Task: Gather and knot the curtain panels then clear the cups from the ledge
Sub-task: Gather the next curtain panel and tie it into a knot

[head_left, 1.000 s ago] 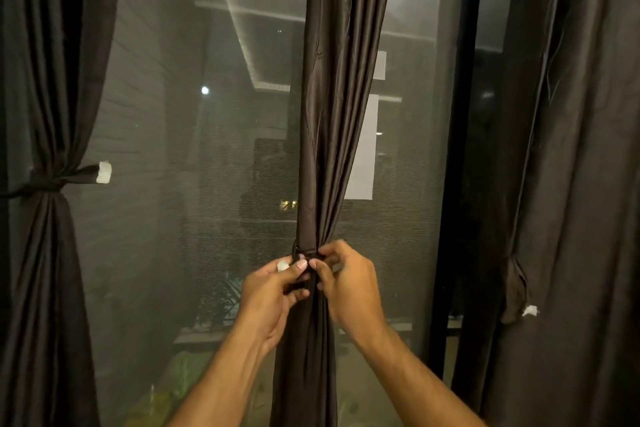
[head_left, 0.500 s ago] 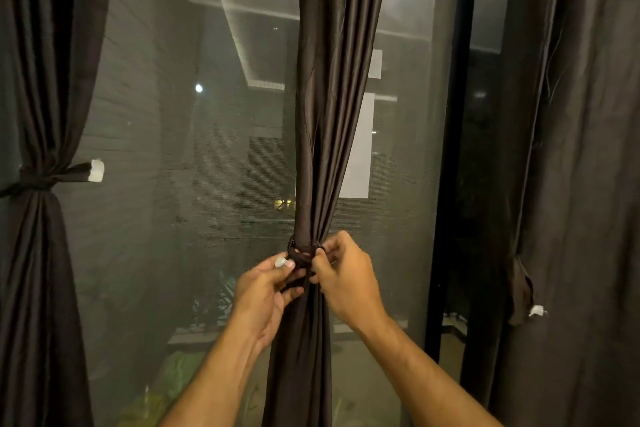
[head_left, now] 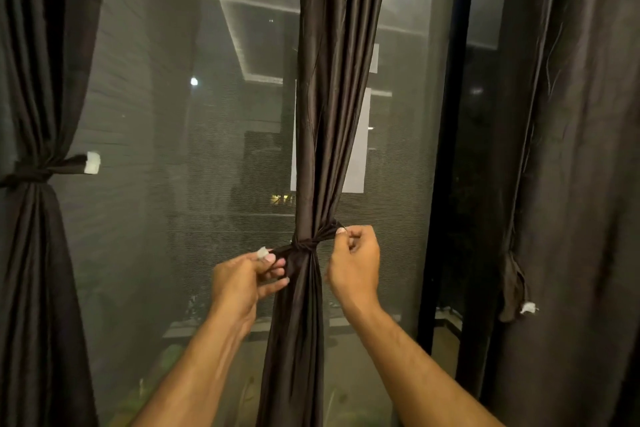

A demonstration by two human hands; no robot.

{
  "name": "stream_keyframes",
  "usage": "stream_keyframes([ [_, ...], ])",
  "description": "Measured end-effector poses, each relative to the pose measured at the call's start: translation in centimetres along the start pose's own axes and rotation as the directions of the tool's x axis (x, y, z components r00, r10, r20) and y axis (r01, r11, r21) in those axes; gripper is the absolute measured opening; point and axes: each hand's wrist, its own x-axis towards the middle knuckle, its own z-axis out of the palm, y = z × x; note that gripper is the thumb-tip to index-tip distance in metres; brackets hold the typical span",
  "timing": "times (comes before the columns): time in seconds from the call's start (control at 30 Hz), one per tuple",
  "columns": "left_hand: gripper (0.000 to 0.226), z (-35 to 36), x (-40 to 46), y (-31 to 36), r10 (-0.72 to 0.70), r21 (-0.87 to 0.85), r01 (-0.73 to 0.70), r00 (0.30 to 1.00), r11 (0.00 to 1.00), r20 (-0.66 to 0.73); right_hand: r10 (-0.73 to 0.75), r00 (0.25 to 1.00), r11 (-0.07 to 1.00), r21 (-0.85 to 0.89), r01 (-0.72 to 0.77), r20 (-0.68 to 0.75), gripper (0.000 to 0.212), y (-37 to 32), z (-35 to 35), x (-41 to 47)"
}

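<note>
Night outside mesh screen (head_left: 145, 218); black frame (head_left: 446, 184) right of centre; small light (head_left: 194, 81); pale ceiling reflections (head_left: 249, 3).

A home room: dark curtains (head_left: 332, 114) at a screened window (head_left: 214, 184) (night outside)

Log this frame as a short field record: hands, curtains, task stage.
left hand: pinches the white-tipped end of the dark tie strip
right hand: pinches the strip's other end
middle dark brown curtain panel: gathered, strip knotted round it
left dark curtain panel: already tied
right dark curtain panel: hanging loose
cups: none in view
</note>
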Motion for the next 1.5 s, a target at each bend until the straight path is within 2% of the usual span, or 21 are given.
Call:
stream_keyframes([
  [0.07,0.008,0.4,-0.4,-0.6,0.015,-0.075,-0.018,0.999,0.997,-0.042,-0.007,0.998,1.0,0.023,0.006,0.063,0.014,0.1,-0.4,-0.2],
  [0.13,0.009,1.4,-1.6,-1.5,0.069,-0.13,-0.078,0.995,0.988,-0.073,-0.018,0.982,1.0,0.024,0.014,0.19,0.019,0.2,-1.7,0.2],
  [0.2,0.019,3.1,-3.2,-2.8,0.151,-0.11,-0.159,0.986,0.981,-0.075,-0.043,0.964,0.999,0.003,0.044,0.262,0.026,0.3,-3.5,1.1],
  [0.23,0.023,4.4,-3.9,-3.5,0.198,-0.064,-0.201,0.979,0.978,-0.042,-0.068,0.965,0.996,-0.037,0.08,0.254,0.03,0.5,-4.7,1.9],
  [0.33,0.036,9.6,-4.8,-5.2,0.32,0.091,-0.337,0.933,0.937,0.164,-0.181,0.973,0.963,-0.174,0.205,0.147,0.033,1.1,-9.7,5.0],
  [0.43,0.024,16.2,-3.4,-6.3,0.36,0.194,-0.437,0.871,0.878,0.333,-0.242,0.97,0.942,-0.237,0.238,0.012,0.025,1.3,-16.2,8.9],
  [0.57,0.007,27.4,-0.3,-8.1,0.446,0.204,-0.601,0.743,0.773,0.499,-0.358,0.926,0.895,-0.327,0.304,-0.118,0.023,0.0,-25.2,15.0],
  [0.63,0.022,33.6,0.5,-8.7,0.495,0.187,-0.675,0.675,0.714,0.547,-0.426,0.884,0.875,-0.334,0.35,-0.191,0.025,-0.7,-29.5,18.8],
  [0.77,0.062,44.3,1.6,-7.3,0.605,0.194,-0.792,0.577,0.579,0.548,-0.461,0.853,0.869,-0.316,0.38,-0.244,0.041,-2.6,-36.1,27.7],
  [0.87,0.086,50.6,2.4,-4.5,0.643,0.26,-0.832,0.546,0.489,0.537,-0.45,0.87,0.868,-0.33,0.372,-0.202,0.07,-4.4,-39.0,34.2],
  [1.0,0.088,56.6,3.8,-0.8,0.694,0.292,-0.837,0.546,0.462,0.469,-0.466,0.851,0.818,-0.484,0.31,-0.244,0.105,-6.7,-40.9,41.8],
  [1.1,0.079,58.8,3.9,0.7,0.724,0.328,-0.837,0.544,0.438,0.424,-0.302,0.9,0.89,-0.432,0.147,-0.315,0.111,-7.7,-42.6,46.0],
  [1.17,0.07,59.8,4.3,0.9,0.75,0.316,-0.842,0.535,0.436,0.389,-0.195,0.935,0.934,-0.347,0.084,-0.297,0.105,-8.2,-43.4,47.8],
  [1.2,0.067,60.0,4.4,0.8,0.758,0.312,-0.843,0.533,0.438,0.375,-0.192,0.943,0.935,-0.344,0.091,-0.272,0.097,-8.3,-43.4,48.3],
  [1.3,0.063,60.4,5.4,0.5,0.758,0.272,-0.845,0.533,0.46,0.375,-0.325,0.936,0.869,-0.433,0.238,-0.138,0.07,-8.3,-41.9,48.9],
  [1.37,0.062,60.3,5.9,0.5,0.757,0.25,-0.844,0.536,0.474,0.374,-0.402,0.915,0.819,-0.455,0.348,-0.025,0.06,-9.3,-40.1,48.5],
  [1.5,0.057,60.1,5.4,1.3,0.783,0.168,-0.867,0.496,0.468,0.375,-0.564,0.795,0.611,-0.534,0.584,0.223,0.038,-12.1,-34.5,45.8],
])
